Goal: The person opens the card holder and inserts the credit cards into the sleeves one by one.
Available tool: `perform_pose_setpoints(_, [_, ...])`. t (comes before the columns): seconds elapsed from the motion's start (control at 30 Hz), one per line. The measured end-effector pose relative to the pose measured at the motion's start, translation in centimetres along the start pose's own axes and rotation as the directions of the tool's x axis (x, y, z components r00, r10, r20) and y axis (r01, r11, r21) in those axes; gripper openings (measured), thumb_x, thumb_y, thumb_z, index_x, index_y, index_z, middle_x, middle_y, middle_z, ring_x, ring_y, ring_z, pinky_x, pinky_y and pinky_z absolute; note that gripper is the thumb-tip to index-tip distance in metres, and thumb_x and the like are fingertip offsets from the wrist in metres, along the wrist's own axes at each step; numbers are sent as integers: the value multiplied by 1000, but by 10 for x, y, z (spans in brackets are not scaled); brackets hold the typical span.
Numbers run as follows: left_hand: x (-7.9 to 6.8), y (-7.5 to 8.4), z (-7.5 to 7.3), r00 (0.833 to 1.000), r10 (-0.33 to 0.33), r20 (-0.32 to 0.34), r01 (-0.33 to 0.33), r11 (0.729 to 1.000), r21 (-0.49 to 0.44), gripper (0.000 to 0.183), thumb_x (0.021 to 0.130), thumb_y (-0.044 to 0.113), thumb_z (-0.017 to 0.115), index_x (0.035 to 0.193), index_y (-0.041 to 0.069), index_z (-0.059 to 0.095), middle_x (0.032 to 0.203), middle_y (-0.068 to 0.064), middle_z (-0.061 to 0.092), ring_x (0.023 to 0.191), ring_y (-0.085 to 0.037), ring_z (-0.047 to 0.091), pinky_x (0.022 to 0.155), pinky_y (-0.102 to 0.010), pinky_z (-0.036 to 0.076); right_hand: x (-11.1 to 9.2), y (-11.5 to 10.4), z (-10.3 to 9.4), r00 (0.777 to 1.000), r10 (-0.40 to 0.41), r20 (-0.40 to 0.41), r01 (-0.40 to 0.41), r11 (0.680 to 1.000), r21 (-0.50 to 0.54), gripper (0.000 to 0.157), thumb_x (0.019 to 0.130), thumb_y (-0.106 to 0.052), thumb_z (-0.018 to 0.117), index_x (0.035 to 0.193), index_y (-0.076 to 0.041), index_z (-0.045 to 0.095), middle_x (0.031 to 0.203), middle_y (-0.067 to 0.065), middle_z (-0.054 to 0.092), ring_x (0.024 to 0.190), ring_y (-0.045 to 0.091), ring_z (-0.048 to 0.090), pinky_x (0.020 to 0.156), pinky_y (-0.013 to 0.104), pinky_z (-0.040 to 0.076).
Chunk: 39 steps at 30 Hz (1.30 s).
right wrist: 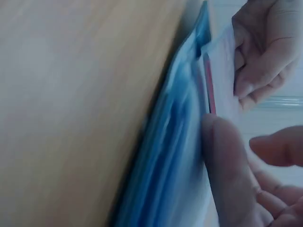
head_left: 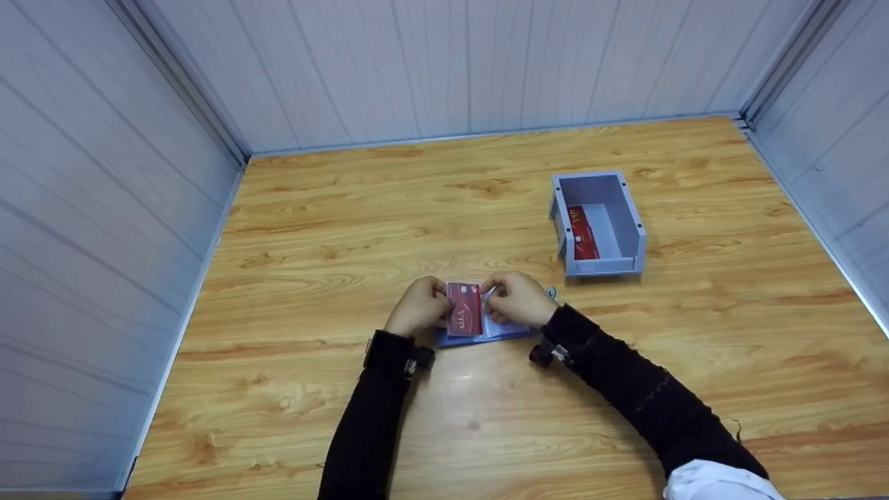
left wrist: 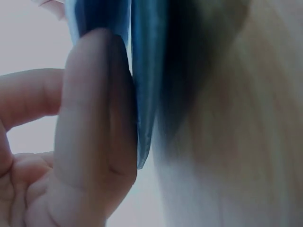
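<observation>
A blue card holder with clear sleeves lies spread on the wooden table. A red VIP card sits in a raised clear sleeve on its left side. My left hand pinches the left edge of that sleeve, thumb in front. From the right, my right hand reaches over the holder. In the right wrist view, its thumb presses at the edge of the sleeve beside the card's red edge, while the forefinger stays apart from the thumb. The left wrist view shows the holder's blue cover beside my left fingers.
A grey open-front bin stands at the back right with red cards inside. White panel walls enclose the table at the back and both sides. A round metal snap shows beside my right hand.
</observation>
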<state>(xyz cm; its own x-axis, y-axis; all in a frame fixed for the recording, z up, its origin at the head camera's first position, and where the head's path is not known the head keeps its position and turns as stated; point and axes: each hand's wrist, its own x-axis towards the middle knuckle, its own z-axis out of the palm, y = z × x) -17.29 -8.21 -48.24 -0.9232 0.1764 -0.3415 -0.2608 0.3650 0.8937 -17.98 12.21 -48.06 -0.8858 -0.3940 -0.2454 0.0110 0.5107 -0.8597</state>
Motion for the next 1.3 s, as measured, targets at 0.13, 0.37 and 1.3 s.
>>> perform_pose_setpoints(0.13, [0, 1, 1, 1000, 7, -5, -7, 1000, 21, 11, 87, -5, 53, 98, -6, 54, 84, -7, 55, 65, -17, 61, 58, -28, 58, -4, 3, -8, 987, -132, -87, 104, 957, -272, 16, 87, -11, 63, 100, -4, 70, 83, 7, 68, 67, 11, 60, 63, 27, 50])
perform_pose_setpoints(0.37, [0, 1, 2, 1000, 23, 5, -23, 1000, -13, 15, 89, -6, 51, 104, -6, 55, 82, -6, 54, 64, -16, 61, 57, -28, 59, -7, 8, -16, 971, -216, -100, 134, 845, -518, 14, 80, -14, 74, 92, -7, 72, 86, 7, 65, 81, 22, 59, 80, 40, 48])
perform_pose_setpoints(1.3, [-10, 2, 13, 934, 304, -187, -132, 781, 610, 17, 79, 2, 64, 94, -5, 60, 84, -16, 62, 76, -30, 59, 70, -45, 51, -5, 14, -19, 983, -159, -86, 92, 847, -524, 16, 76, -15, 78, 89, -8, 71, 92, 7, 65, 89, 23, 59, 86, 42, 47])
